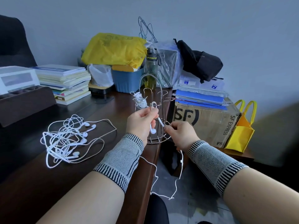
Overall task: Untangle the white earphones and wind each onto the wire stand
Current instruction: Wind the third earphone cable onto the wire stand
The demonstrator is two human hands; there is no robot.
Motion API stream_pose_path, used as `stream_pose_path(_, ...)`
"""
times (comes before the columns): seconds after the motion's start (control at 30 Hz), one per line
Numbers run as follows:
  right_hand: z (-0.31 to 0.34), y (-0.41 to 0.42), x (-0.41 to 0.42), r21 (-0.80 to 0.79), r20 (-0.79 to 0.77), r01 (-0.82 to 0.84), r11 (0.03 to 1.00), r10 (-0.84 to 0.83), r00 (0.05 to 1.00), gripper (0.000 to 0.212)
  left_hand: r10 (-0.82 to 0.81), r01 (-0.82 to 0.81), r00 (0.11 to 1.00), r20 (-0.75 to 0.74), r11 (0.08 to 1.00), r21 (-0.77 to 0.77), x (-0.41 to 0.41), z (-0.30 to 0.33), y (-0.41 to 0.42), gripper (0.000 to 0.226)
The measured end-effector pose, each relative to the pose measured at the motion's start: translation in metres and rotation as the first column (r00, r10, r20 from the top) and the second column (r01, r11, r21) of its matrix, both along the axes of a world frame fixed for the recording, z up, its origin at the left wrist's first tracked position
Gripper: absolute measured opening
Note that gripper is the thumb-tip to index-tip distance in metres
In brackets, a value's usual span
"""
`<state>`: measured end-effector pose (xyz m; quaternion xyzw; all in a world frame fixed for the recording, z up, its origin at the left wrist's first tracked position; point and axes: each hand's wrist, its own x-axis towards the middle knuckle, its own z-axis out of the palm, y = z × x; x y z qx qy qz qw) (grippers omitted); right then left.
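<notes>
A person's two hands work a pair of white earphones (156, 126) just in front of a wire stand (155, 110) that sits at the edge of a dark wooden desk (32, 183). The left hand (140, 123), fingers curled, grips the two earbuds, one hanging below the palm. The right hand (181, 133) pinches the cable close to the other earbud's stem; the cord (161, 183) loops down from both hands below the desk edge. One earphone set (139, 100) is already wound on a hook at the stand's left side. Left of the stand, a tangled heap of white earphones (68, 141) lies on the desk. Behind the stand stands a water bottle (151, 68); to the stand's right sits a cardboard box (205, 123).
</notes>
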<state>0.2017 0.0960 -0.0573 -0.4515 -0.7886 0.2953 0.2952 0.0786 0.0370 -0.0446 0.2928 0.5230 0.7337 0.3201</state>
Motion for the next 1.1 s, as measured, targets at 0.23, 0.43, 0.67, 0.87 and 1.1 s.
stream_pose_path(0.23, 0.008, 0.009, 0.015, -0.101, -0.084, 0.129, 0.986, -0.137, 0.987, 0.036, 0.045, -0.045, 0.997, 0.064, 0.999, 0.001, 0.001, -0.002, 0.002, 0.006)
stream_pose_path(0.43, 0.059, 0.002, 0.011, 0.028, -0.024, 0.021, 0.999, -0.020, 1.000, 0.032, 0.095, -0.106, 0.978, -0.187, 0.993, -0.049, 0.000, -0.009, 0.006, 0.015)
stream_pose_path(0.67, 0.108, -0.003, -0.017, 0.351, 0.566, -0.170, 0.921, -0.064, 0.822, 0.033, 0.099, -0.116, 0.943, -0.318, 0.993, -0.035, 0.001, -0.006, 0.005, 0.020)
stream_pose_path(0.87, 0.127, -0.008, -0.034, 0.486, 0.722, -0.256, 0.836, -0.220, 0.656, 0.034, 0.090, -0.111, 0.911, -0.404, 0.993, -0.029, 0.005, -0.007, 0.006, 0.021)
stream_pose_path(1.1, 0.133, -0.019, -0.049, 0.501, 0.754, -0.264, 0.824, -0.265, 0.601, 0.038, 0.074, -0.089, 0.933, -0.352, 0.996, -0.027, 0.007, -0.006, 0.006, 0.023)
